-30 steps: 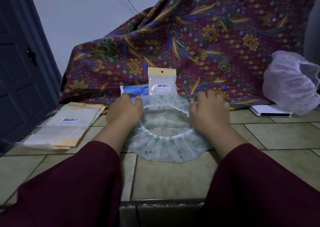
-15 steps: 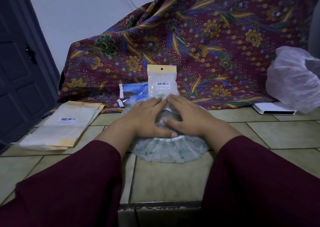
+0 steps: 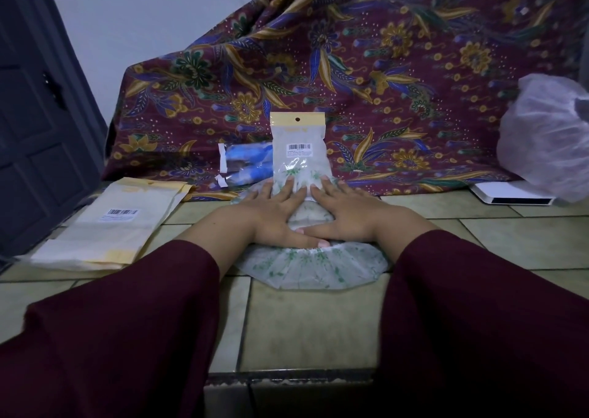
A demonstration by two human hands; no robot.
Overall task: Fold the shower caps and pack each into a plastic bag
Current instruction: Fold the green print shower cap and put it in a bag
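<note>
While flat left hand (image 3: 271, 213) and right hand (image 3: 347, 213) press shower cap (image 3: 318, 266), packed bag (image 3: 299, 150) stands just behind.

Both flat hands, left hand (image 3: 271, 213) and right hand (image 3: 347, 210), lie side by side on the clear green-printed shower cap (image 3: 315, 268) at mid frame. Behind them stands a packed plastic bag with a yellow top (image 3: 299, 150). The flat stack of empty bags (image 3: 111, 226) lies left, and the white puffy cap (image 3: 548, 143) sits far right.

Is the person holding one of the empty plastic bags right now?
No, both the left hand and right hand press flat on the green-patterned shower cap, while the empty bags lie untouched beside them.
</note>
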